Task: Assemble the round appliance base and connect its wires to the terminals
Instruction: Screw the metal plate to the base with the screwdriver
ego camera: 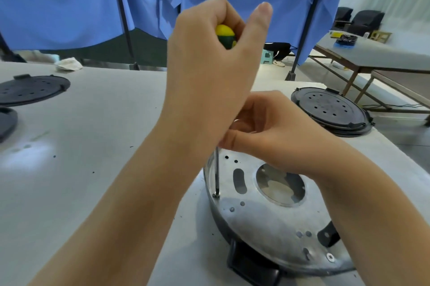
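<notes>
The round appliance base (274, 223) sat near the front right edge of the worktop (93, 146), its lower rim cut off by the frame, with bare surface open to its left. The left hand (209, 71) gripped the yellow-green screwdriver (225, 35) upright, tip on a screw (216, 195) at the base's left rim. The right hand (274, 130) pinched the shaft; its fingertips were hidden behind the left wrist.

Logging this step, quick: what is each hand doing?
Left hand: grips the screwdriver handle.
Right hand: fingers curled at the shaft; grip cannot be told.
</notes>
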`<state>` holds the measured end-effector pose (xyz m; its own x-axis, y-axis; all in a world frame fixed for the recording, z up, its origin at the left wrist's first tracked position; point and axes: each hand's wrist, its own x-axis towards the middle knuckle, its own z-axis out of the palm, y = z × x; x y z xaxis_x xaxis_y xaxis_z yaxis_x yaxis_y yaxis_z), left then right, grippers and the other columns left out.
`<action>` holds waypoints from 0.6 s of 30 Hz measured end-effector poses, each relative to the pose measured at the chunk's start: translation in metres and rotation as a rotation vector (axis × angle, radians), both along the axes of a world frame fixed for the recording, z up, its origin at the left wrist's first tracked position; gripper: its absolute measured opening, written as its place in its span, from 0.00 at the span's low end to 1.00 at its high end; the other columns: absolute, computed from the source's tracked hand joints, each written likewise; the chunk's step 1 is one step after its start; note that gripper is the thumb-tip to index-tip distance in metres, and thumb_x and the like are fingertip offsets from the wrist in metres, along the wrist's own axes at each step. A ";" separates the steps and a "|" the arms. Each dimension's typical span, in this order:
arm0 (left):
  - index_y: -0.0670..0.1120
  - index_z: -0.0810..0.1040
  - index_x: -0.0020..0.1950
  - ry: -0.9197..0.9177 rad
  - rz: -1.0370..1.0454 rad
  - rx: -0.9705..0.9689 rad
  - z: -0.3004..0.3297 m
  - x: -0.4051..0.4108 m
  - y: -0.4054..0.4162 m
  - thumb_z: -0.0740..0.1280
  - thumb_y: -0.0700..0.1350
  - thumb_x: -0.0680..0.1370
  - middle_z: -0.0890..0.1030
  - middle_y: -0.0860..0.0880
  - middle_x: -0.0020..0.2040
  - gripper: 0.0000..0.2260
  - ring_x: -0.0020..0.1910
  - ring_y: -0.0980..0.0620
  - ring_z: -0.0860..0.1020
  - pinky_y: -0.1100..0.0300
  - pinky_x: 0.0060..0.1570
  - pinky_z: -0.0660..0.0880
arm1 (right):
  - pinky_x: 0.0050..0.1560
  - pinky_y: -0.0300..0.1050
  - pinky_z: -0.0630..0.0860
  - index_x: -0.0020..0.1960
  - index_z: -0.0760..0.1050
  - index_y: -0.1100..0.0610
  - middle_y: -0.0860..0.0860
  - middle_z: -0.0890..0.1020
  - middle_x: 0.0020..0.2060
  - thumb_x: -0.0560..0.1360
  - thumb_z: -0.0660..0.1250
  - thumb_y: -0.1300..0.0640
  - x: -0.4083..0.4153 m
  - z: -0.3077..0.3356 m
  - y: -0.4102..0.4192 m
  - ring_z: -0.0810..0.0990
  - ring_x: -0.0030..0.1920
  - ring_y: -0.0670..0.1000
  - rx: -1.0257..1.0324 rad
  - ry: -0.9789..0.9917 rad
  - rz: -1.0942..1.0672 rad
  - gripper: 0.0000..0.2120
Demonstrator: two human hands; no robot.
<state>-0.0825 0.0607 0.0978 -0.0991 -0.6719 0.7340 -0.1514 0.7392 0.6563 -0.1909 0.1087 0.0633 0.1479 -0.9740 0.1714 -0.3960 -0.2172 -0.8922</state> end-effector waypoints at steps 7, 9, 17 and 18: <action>0.47 0.68 0.26 0.099 -1.009 0.407 0.005 0.013 -0.012 0.56 0.49 0.82 0.66 0.52 0.24 0.23 0.20 0.55 0.63 0.65 0.21 0.62 | 0.57 0.58 0.79 0.48 0.78 0.59 0.49 0.83 0.41 0.66 0.77 0.52 0.001 -0.003 -0.003 0.85 0.45 0.53 0.089 0.019 0.034 0.16; 0.48 0.69 0.25 0.097 -1.229 0.481 0.005 0.018 -0.017 0.54 0.49 0.81 0.66 0.53 0.23 0.24 0.20 0.57 0.64 0.66 0.19 0.62 | 0.57 0.49 0.80 0.48 0.79 0.55 0.49 0.85 0.43 0.72 0.72 0.54 0.002 -0.002 -0.001 0.85 0.48 0.50 0.128 0.003 0.142 0.07; 0.47 0.73 0.35 0.122 -0.846 0.480 -0.001 0.012 -0.020 0.61 0.52 0.81 0.72 0.52 0.27 0.17 0.24 0.55 0.69 0.64 0.27 0.71 | 0.57 0.45 0.79 0.56 0.77 0.59 0.53 0.85 0.49 0.80 0.60 0.59 -0.006 -0.004 -0.001 0.84 0.51 0.51 0.150 -0.111 0.136 0.09; 0.46 0.73 0.37 0.071 -0.661 0.433 -0.001 0.010 -0.019 0.63 0.53 0.80 0.74 0.51 0.29 0.16 0.25 0.54 0.72 0.62 0.29 0.73 | 0.56 0.45 0.80 0.56 0.77 0.59 0.53 0.85 0.48 0.80 0.61 0.58 -0.007 -0.004 -0.002 0.85 0.50 0.50 0.125 -0.080 0.090 0.09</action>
